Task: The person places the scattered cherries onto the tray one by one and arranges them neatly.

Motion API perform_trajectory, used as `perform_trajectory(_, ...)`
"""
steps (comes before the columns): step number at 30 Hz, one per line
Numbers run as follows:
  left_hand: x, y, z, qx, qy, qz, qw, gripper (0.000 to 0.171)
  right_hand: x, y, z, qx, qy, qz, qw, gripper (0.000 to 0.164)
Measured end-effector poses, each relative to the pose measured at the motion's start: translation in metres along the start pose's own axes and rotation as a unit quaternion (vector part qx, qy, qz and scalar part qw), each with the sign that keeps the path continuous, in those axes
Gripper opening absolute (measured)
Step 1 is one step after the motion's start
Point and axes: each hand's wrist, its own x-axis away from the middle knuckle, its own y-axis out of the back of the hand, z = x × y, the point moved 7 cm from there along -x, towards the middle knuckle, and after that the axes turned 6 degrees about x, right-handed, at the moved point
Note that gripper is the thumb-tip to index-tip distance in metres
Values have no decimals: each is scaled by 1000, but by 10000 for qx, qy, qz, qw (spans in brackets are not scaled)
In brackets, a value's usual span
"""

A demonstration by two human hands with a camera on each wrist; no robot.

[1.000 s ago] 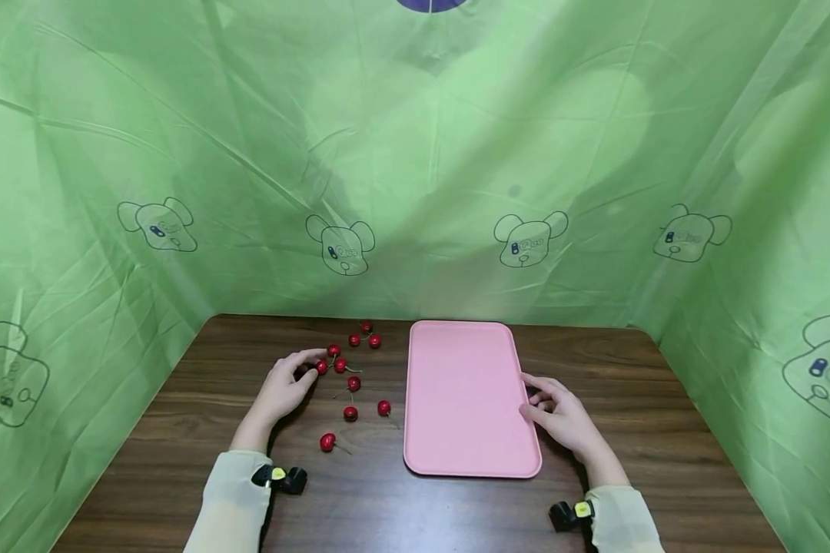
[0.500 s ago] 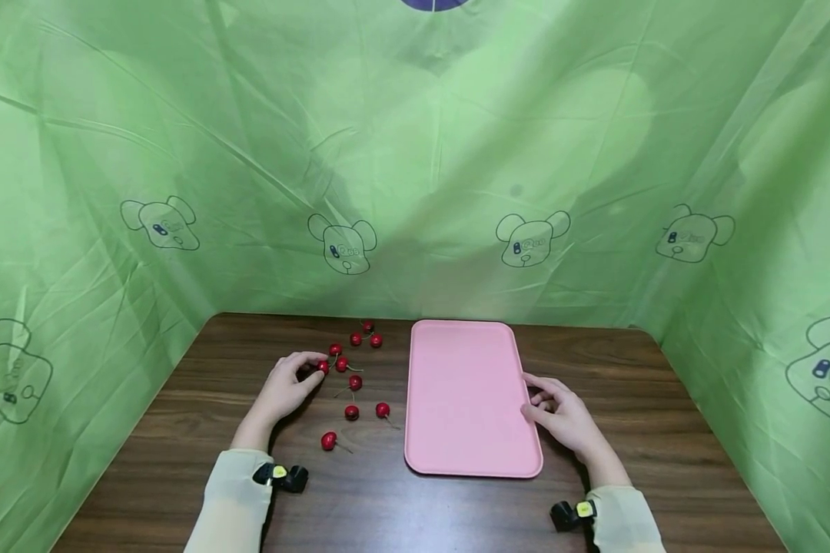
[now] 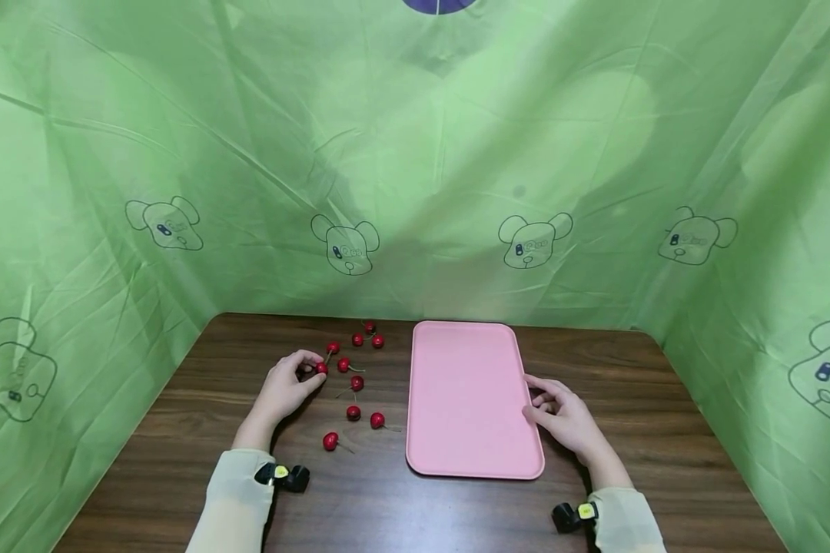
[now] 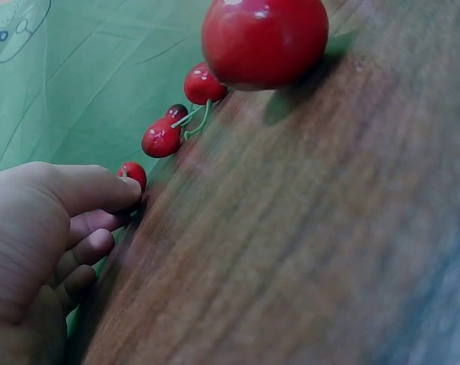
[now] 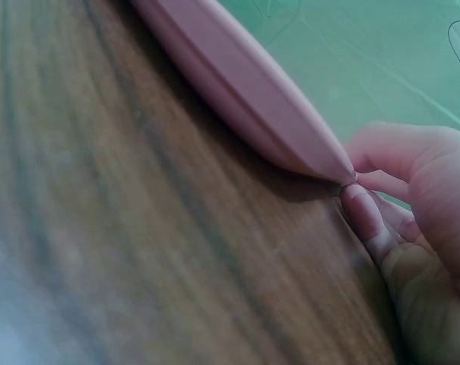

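Observation:
My left hand (image 3: 283, 388) pinches a red cherry (image 3: 321, 369) between thumb and fingertips, left of the other cherries. In the left wrist view the thumb covers part of this cherry (image 4: 132, 174). Right beside it in the head view lie two more cherries, an upper one (image 3: 333, 348) and a lower one (image 3: 343, 365) with a green stem. My right hand (image 3: 563, 416) holds the right edge of a pink rectangular tray (image 3: 466, 399). Seen from the right wrist, a finger lies over the tray's rim (image 5: 268, 99) and another fingertip (image 5: 360, 209) sits under it.
A cluster of cherries (image 3: 377, 342) lies near the table's back edge. Several loose cherries, among them one near the tray (image 3: 376, 420) and a front one (image 3: 330, 441), lie on the brown wooden table (image 3: 360, 507). A green printed curtain (image 3: 415, 177) surrounds the table.
My left thumb and fingers have closed on the cherry, which has shifted slightly left, away from its neighbours. The loose cherry near the tray has rolled a little toward the front. My right hand stays put.

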Motion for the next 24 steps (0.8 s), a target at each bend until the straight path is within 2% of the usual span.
perform_trajectory(10,0,-1,-2,-57,-205,-1,9998,28,0,-1,-2,-38,96,-23,9999,60)
perform_trajectory(24,2,2,-2,394,74,-167,9991,23,0,-1,-2,-72,95,-35,9999,59)
